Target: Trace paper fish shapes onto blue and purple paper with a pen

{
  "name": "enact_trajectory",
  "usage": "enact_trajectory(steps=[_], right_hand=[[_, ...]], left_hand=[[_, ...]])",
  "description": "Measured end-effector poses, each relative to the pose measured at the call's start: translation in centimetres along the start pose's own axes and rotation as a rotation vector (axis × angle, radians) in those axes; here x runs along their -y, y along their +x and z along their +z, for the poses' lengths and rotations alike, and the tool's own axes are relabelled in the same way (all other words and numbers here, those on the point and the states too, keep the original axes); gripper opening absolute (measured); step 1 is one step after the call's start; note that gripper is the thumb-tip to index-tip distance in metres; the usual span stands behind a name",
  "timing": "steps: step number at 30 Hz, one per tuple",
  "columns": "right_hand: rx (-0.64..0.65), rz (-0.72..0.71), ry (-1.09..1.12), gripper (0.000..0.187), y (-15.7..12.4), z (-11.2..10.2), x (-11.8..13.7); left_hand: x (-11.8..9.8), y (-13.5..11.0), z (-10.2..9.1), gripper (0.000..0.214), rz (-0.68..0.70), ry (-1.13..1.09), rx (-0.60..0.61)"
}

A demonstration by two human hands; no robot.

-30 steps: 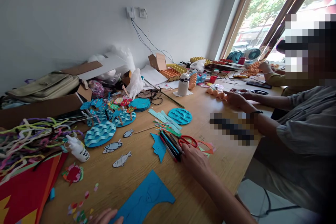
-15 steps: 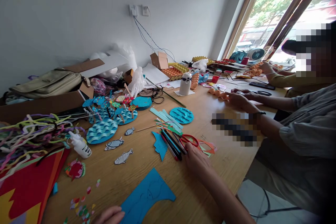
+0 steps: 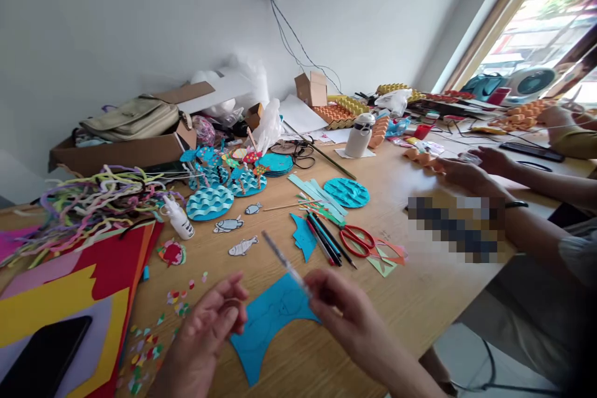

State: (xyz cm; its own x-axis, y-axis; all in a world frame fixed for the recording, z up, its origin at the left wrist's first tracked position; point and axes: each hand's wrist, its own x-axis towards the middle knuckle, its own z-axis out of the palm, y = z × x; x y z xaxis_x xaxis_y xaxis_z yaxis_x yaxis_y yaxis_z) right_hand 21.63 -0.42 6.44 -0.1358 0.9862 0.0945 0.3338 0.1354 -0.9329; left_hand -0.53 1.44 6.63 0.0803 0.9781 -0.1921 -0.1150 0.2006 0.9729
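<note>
My right hand [image 3: 342,311] is closed on a thin pen [image 3: 284,261], which it holds up over a blue paper cut-out [image 3: 270,323] lying on the wooden table [image 3: 420,298]. Its tip points up and to the left. My left hand [image 3: 209,329] hovers at the left edge of that blue paper with the fingers curled; nothing shows in them. Beyond the pen lie several dark pens [image 3: 326,239] and red scissors [image 3: 357,239].
Paper fish [image 3: 242,247], blue wave discs [image 3: 209,202], a glue bottle [image 3: 180,221], pipe cleaners [image 3: 84,205], coloured sheets [image 3: 69,298] and a black phone [image 3: 41,360] fill the left. Another person's hands [image 3: 471,174] work at the right, near orange egg trays [image 3: 336,113].
My right hand left the row of pens with one pen and lifted it over the blue paper. My left hand rose beside it. The view swung left and down.
</note>
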Motion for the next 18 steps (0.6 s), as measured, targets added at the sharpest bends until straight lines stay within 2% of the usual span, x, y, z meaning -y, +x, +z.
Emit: enact_trajectory(steps=[2,6,8,10,12,14,16,18], right_hand=[[0.107,0.003,-0.039,0.009,-0.1,2.0,0.6],[0.118,-0.062,-0.019,0.008,-0.4,3.8,0.6],[0.080,-0.063,0.114,0.008,-0.6,3.8,0.4],[0.046,0.000,0.334,0.019,-0.6,4.0,0.3],[0.088,0.143,0.538,0.024,-0.2,4.9,0.4],[0.259,0.284,0.600,0.022,0.5,6.6,0.8],[0.389,0.293,0.638,0.024,1.6,9.0,1.7],[0.532,0.251,0.771,0.038,2.8,11.9,2.9]], left_hand=[[-0.3,-0.1,1.4,0.049,-0.049,-0.087,0.074],[-0.3,0.1,2.3,0.034,-0.088,-0.252,0.076],[-0.5,0.6,2.0,0.029,-0.074,-0.324,0.029],[-1.6,1.6,1.5,0.026,-0.022,-0.416,-0.040],[-3.7,3.0,1.3,0.018,0.068,-0.528,-0.093],[-6.5,4.6,1.6,0.007,0.167,-0.642,-0.092],[-9.7,6.2,2.6,0.011,0.218,-0.740,-0.040],[-12.7,7.8,4.1,0.020,0.294,-0.787,0.020]])
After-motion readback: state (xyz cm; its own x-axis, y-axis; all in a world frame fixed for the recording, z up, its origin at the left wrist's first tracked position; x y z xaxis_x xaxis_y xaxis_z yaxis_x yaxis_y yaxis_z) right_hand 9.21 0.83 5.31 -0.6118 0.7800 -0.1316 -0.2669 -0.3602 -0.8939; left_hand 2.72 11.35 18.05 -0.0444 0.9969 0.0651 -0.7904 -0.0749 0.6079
